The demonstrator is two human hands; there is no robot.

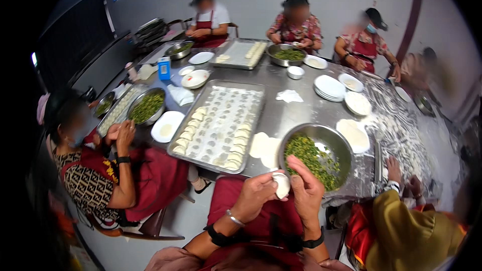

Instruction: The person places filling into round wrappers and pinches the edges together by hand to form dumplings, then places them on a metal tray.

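Note:
A folded dumpling point(281, 185) of pale dough is pinched between the thumb and fingers of my left hand point(258, 195), above my lap. My right hand point(307, 194) is just beside it, its fingers extended and its thumb apart. A steel bowl point(344, 150) of chopped green and yellow filling point(310, 158) stands right in front of my right hand. Round dough wrappers point(264, 146) lie flat on the table between this bowl and a metal tray point(216, 167). Two rows of folded dumplings point(235, 154) rest in the tray, along its left and right sides.
Flour covers the steel table point(290, 101) at right, near a stack of white plates point(329, 86) and a plate of wrappers point(353, 135). Co-workers sit around the table; one person's hand point(393, 169) is close on my right. Another metal tray point(241, 49) stands at the far side.

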